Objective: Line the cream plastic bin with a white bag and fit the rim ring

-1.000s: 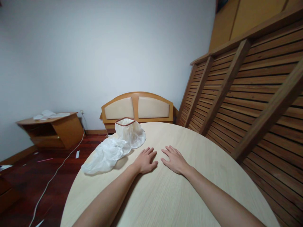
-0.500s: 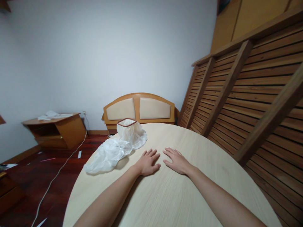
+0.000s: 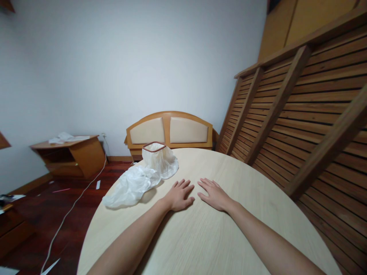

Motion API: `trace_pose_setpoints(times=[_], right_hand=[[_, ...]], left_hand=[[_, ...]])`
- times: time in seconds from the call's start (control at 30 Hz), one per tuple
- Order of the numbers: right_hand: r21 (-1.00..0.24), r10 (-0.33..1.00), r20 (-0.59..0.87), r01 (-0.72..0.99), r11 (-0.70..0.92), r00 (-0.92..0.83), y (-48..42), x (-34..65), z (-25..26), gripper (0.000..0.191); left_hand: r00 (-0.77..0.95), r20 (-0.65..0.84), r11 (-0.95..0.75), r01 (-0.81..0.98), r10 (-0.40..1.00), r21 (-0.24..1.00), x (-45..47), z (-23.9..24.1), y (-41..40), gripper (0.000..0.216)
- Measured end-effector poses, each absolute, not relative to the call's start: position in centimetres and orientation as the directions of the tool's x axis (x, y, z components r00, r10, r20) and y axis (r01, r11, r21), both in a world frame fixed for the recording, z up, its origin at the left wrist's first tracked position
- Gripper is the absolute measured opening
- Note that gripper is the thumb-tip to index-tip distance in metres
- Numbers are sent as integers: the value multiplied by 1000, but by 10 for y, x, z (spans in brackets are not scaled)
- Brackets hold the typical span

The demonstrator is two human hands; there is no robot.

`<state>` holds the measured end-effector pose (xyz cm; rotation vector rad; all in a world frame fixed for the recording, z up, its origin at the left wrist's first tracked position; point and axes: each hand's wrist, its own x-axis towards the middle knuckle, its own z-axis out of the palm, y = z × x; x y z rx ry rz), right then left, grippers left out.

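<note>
The left hand (image 3: 179, 196) and right hand (image 3: 213, 195) lie flat, palms down, fingers spread, holding nothing, side by side on the round pale table (image 3: 206, 240); a crumpled plastic bag (image 3: 130, 188) lies near the left hand toward the table's left edge, just beside a lined bin (image 3: 158, 158) at the far edge. Beyond, a padded headboard (image 3: 170, 130) stands against the white wall (image 3: 114, 57); a slatted frame (image 3: 301, 114) leans at the right; a low cabinet (image 3: 73, 154) and a cable (image 3: 73, 205) sit on the dark floor (image 3: 31, 214).
</note>
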<state>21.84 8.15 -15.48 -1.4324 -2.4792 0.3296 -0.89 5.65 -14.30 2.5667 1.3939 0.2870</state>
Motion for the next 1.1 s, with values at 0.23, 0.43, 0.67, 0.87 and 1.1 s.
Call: trace_pose_setpoints(times=[0.23, 0.43, 0.67, 0.87, 1.1], right_hand=[[-311, 869, 109, 814, 491, -482, 82, 219, -156, 68], [-318, 869, 113, 811, 491, -482, 83, 218, -157, 68], [-319, 868, 113, 810, 492, -483, 82, 218, -157, 68], [-317, 870, 110, 813, 489, -481, 84, 217, -157, 68], [-318, 871, 116, 813, 488, -478, 84, 218, -157, 67]], left_hand=[[534, 69, -530, 803, 843, 273, -8, -143, 57, 66], [530, 65, -525, 804, 846, 277, -8, -142, 56, 67], [535, 70, -532, 801, 842, 275, -9, -143, 56, 67], [535, 78, -534, 800, 841, 272, -11, -145, 59, 67], [537, 205, -572, 795, 819, 202, -7, -144, 62, 55]])
